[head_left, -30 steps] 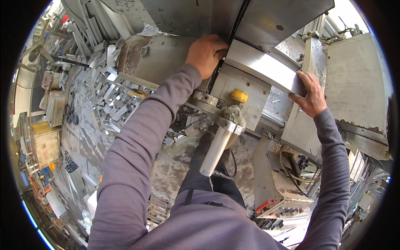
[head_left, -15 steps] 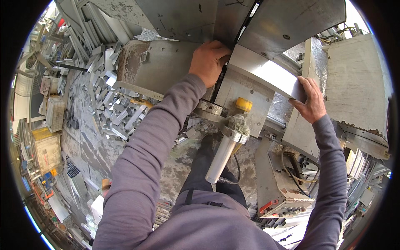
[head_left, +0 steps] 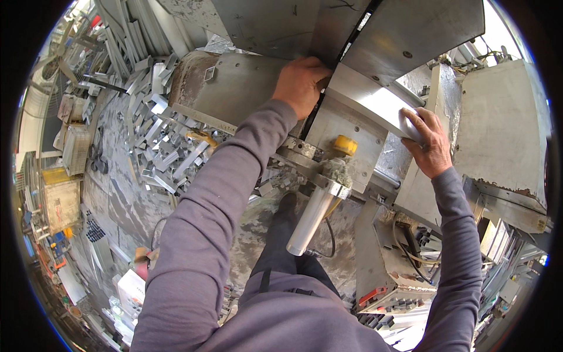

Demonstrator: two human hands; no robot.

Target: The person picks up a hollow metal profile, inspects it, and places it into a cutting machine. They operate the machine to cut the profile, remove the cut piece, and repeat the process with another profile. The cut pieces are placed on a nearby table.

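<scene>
A bright silver metal profile (head_left: 375, 101) lies across the flat bed of a metal machine, just right of a narrow dark slot. My right hand (head_left: 429, 141) grips the profile's right end, thumb on the near side and bent fingers over the top. At the slot, by the profile's left end, is my left hand (head_left: 300, 87), its fingers curled. Its fingertips are partly hidden, and what they hold does not show. Angled metal guard plates (head_left: 416, 41) rise just beyond both hands. Nearer to me, a silver cylinder (head_left: 309, 220) with a yellow cap (head_left: 345, 145) is fixed to the machine.
Many metal offcuts (head_left: 170, 158) lie heaped on the floor at the left. Long profiles (head_left: 132, 29) lean at the far left. A pale machine housing (head_left: 498, 129) stands right of my right hand. Below it is a control box with a red handle (head_left: 372, 296).
My right hand has shifted slightly left with the profile's end, and its fingers are more bent. My left hand stays at the slot. The whole view has moved a little.
</scene>
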